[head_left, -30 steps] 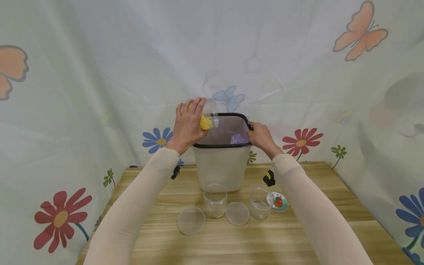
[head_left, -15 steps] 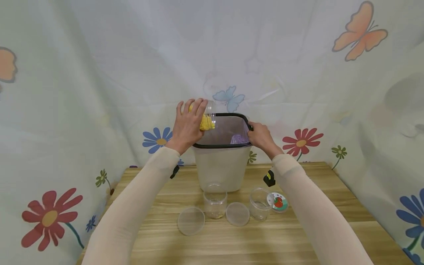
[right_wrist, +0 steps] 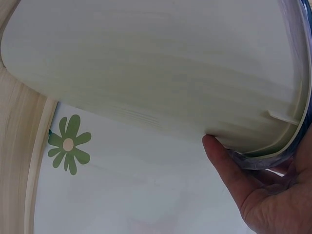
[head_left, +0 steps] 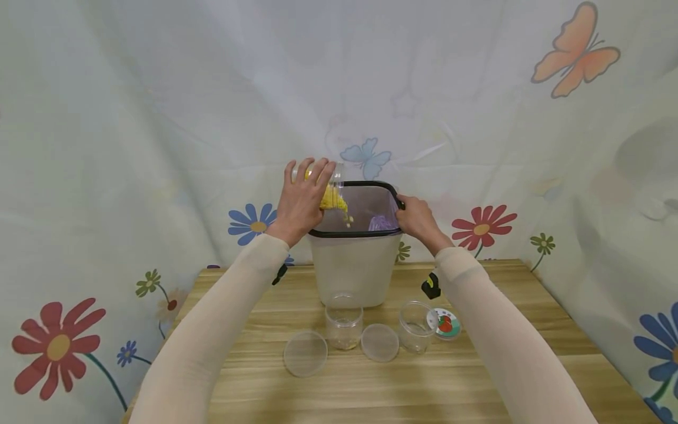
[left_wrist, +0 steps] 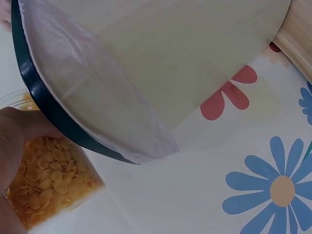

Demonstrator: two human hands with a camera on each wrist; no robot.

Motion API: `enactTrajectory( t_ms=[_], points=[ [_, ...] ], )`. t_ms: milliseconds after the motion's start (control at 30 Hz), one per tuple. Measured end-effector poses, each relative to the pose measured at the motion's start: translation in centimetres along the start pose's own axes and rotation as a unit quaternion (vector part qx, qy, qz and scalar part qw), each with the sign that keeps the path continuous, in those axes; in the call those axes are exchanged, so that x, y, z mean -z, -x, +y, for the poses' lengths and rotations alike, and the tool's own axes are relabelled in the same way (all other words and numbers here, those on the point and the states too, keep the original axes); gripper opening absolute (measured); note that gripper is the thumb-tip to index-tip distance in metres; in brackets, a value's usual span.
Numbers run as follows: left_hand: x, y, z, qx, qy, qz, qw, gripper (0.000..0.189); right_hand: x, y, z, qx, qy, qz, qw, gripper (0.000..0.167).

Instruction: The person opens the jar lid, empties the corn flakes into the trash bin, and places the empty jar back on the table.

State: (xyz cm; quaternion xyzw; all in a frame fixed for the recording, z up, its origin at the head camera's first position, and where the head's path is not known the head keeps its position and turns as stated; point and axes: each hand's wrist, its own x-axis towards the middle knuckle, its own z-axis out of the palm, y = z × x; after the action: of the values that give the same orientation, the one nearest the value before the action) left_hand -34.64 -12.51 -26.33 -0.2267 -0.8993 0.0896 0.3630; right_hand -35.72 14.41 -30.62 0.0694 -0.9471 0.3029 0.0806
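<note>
My left hand point(head_left: 302, 203) grips a clear plastic jar point(head_left: 339, 173), tipped on its side with its mouth over the left part of a pale waste bin point(head_left: 354, 268). Yellow flakes point(left_wrist: 53, 170) lie piled inside the jar, and a few pieces point(head_left: 348, 220) are dropping from its mouth into the bin. A dark rim point(head_left: 360, 234) runs round the bin's top over a thin liner point(left_wrist: 92, 73). On the bin's right side my right hand point(head_left: 416, 218) grips the rim, its thumb point(right_wrist: 222, 163) against the outer wall. Purple crumpled plastic point(head_left: 380, 222) shows inside.
In front of the bin, two clear jars point(head_left: 344, 330) stand on the wooden table point(head_left: 349, 394). Two translucent lids point(head_left: 306, 353) lie flat nearby, and a printed lid point(head_left: 447, 325) lies beside the right jar. A flower-patterned curtain point(head_left: 212, 118) hangs behind and at both sides.
The jar has tipped further mouth-down in my left hand. Its flakes have slid to the mouth, and some now fall into the bin. My right hand keeps its place on the rim.
</note>
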Motion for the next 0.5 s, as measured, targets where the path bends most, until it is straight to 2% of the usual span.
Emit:
enactTrajectory(
  t_ms=[500],
  points=[
    [-0.10,0.21,-0.27,-0.015,-0.023,0.008,0.9996,0.085,0.14,0.09,-0.02,-0.002,-0.003,-0.006,1.0000,0.057]
  ],
)
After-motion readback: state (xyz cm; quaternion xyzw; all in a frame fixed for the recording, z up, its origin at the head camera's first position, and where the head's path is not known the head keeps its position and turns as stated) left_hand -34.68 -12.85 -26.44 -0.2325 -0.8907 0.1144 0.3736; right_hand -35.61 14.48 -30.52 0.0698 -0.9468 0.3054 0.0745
